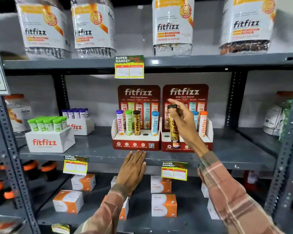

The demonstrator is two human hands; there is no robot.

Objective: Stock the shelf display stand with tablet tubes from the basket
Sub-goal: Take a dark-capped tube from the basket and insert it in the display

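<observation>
Two red fitfizz display stands sit side by side on the middle shelf. The left stand holds a purple-capped, a green-capped, a gold and a blue-capped tube, with one hole free. My right hand grips a gold tablet tube with a dark cap, upright in front of the right stand. That stand holds a blue-capped and an orange-capped tube on its right side, and a free hole shows at its left. My left hand lies flat on the shelf's front edge below the left stand. No basket is in view.
White fitfizz boxes with green-capped tubes and purple-capped tubes stand left on the same shelf. Large fitfizz jars fill the shelf above. Orange-white boxes lie on the shelf below. Price tags hang from the shelf edges.
</observation>
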